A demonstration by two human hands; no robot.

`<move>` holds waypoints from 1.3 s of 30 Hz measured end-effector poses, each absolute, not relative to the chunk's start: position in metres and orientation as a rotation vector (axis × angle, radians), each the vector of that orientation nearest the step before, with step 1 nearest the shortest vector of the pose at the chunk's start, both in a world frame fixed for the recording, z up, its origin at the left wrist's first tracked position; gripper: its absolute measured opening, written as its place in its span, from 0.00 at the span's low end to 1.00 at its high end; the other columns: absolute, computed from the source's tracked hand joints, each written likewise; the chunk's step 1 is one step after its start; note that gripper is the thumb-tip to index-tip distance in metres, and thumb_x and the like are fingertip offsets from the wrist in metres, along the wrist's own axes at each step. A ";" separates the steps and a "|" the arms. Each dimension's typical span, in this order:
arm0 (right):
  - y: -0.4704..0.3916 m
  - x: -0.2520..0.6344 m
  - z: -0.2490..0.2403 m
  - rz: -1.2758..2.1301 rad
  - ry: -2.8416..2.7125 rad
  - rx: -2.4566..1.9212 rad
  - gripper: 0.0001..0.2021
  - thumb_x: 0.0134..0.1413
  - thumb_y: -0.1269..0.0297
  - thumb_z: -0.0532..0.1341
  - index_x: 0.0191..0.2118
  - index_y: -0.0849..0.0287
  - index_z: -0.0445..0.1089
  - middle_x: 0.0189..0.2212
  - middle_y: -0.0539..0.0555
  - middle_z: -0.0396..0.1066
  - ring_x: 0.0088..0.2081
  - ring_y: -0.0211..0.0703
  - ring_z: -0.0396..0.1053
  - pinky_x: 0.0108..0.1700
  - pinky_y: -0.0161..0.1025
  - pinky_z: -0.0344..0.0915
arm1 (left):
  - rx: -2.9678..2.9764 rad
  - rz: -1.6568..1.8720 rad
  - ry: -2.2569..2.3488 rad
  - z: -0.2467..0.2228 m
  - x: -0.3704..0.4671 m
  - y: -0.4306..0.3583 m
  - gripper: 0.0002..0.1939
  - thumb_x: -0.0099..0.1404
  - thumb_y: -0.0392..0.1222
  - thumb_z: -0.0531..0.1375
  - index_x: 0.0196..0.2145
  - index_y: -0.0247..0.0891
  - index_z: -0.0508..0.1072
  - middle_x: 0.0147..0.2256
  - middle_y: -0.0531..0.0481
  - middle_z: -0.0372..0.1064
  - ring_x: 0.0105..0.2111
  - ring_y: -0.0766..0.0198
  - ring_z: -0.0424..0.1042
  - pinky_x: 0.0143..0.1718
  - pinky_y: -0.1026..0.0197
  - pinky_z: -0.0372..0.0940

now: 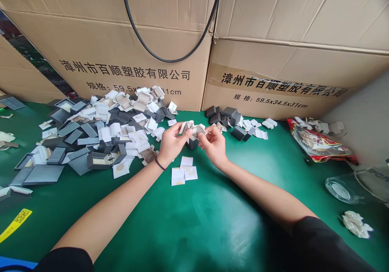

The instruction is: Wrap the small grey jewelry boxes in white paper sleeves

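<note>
Between my two hands is a small whitish folded card insert (pixel 199 129), raised over the green table. My left hand (pixel 172 142) pinches its left part with thumb and fingers. On its right side, my right hand (pixel 213 145) grips it the same way. Just below the insert a dark grey small box (pixel 192 144) shows, partly hidden by my fingers. Nearer to me several flat white paper pieces (pixel 184 171) with pale yellowish patches lie on the table.
A large heap of grey boxes and white inserts (pixel 103 130) spreads to the left. Dark boxes (pixel 227 116) sit at the back right. Cartons (pixel 136 49) wall the back, under a hanging black cable (pixel 170 60). Rightward are a red snack bag (pixel 319 140), clear jar (pixel 343 189) and crumpled tissue (pixel 357 224).
</note>
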State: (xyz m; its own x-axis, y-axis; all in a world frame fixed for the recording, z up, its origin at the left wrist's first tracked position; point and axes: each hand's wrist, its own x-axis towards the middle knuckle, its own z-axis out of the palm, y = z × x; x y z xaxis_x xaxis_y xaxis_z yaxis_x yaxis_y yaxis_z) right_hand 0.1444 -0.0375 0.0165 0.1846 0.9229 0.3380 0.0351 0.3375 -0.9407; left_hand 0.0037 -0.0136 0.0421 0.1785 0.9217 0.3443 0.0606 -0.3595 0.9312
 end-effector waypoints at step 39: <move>-0.035 0.145 0.026 1.401 -1.097 -0.725 0.16 0.46 0.50 0.63 0.29 0.58 0.64 0.31 0.49 0.69 0.36 0.38 0.71 0.40 0.41 0.72 | 1.918 1.089 0.740 0.054 -0.011 -0.003 0.17 0.64 0.51 0.51 0.45 0.39 0.66 0.40 0.46 0.67 0.38 0.63 0.69 0.38 0.63 0.65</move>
